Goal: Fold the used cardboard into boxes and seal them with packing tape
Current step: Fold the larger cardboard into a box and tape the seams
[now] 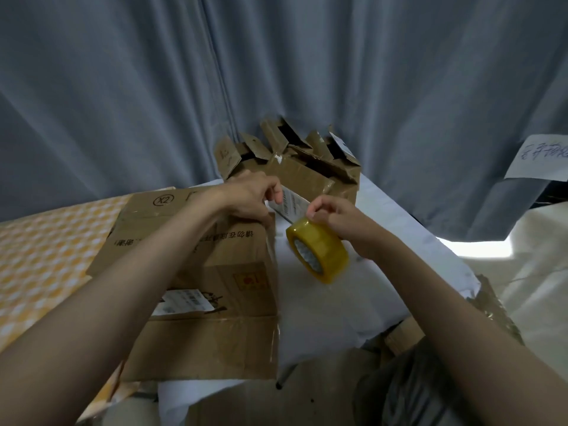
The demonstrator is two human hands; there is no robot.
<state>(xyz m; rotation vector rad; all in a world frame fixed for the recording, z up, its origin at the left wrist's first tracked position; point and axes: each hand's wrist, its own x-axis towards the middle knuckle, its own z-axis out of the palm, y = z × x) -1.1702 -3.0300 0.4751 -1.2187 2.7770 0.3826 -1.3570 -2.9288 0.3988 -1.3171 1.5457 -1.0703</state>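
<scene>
At nine o'clock a yellow-and-white checked cloth [46,250] runs out of the frame's left edge. Beside it, from the centre toward seven o'clock, lies the worn brown corrugated cardboard box [196,272], flattened or part folded, printed with characters, an "X2" mark and a white shipping label; its near flap hangs past the edge of the white-covered table [322,302], and the left forearm hides much of its top. The left hand [249,198], just above centre, rests on the box's far right corner with fingers curled, pinching the end of a clear tape strip [290,206]. The strip is hard to trace; it seems to run across to the right hand. That right hand [335,216], toward two o'clock of centre, grips the translucent yellow roll of packing tape [318,250] at its top rim, holding it just off the box's right edge. At twelve o'clock, a heap of torn brown cardboard boxes [295,164] sits against a grey curtain [307,72]. At three o'clock a handwritten white paper sheet [541,158] is cut off.
</scene>
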